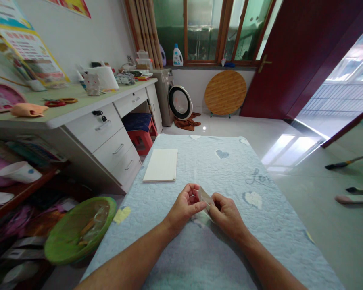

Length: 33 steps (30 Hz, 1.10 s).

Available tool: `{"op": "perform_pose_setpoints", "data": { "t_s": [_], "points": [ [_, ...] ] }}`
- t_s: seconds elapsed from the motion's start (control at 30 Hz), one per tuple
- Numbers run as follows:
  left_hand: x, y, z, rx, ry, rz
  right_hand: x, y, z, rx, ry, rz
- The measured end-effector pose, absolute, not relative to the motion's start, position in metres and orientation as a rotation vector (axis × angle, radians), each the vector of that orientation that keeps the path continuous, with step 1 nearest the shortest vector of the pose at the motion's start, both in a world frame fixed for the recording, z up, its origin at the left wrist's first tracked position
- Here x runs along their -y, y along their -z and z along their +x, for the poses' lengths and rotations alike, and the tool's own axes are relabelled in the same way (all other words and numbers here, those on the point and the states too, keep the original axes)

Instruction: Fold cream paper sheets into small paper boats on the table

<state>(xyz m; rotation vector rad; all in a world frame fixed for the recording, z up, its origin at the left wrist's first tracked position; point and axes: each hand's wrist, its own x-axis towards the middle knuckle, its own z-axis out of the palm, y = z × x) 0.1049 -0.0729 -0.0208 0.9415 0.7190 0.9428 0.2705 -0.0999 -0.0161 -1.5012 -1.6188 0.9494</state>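
A white bench (95,128) with drawers is seen along the left, its top crowded with items that are too small or blurred to make out fully. A pale blue quilted cover (199,159) is spread in front of the wearer, though what lies beneath it is hidden. A green basin (65,237) sits tilted below the bench, its contents obscured by clear plastic. A cream rectangular board (161,165) lies on the cover, well apart from the hands. A translucent tan piece (205,198) is held above the cover between the hands, and much of it is hidden by the fingers. The right hand (228,215) is closed on it. The left hand (184,205) is half curled with its thumb beside the piece, but whether it is gripping cannot be told. A foot (355,198) is cut off by the right edge of the view.
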Motion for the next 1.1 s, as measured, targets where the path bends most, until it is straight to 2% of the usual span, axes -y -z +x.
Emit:
{"op": "perform_pose_setpoints", "data": {
  "t_s": [1.1],
  "points": [
    [0.075,0.0233,0.1131,-0.639,-1.007,0.834,0.1001,0.0172,0.2709,1.544,-0.886,-1.496]
  ]
}}
